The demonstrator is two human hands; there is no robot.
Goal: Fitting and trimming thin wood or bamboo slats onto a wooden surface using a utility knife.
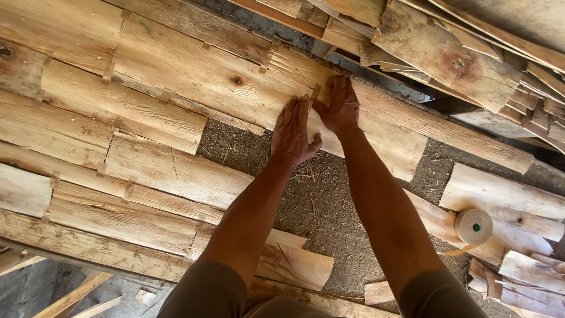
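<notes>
- My left hand [294, 132] covers part of the small wood strip [316, 91] I press.
- The stacked veneer pile [471, 59] runs off the top edge.
</notes>
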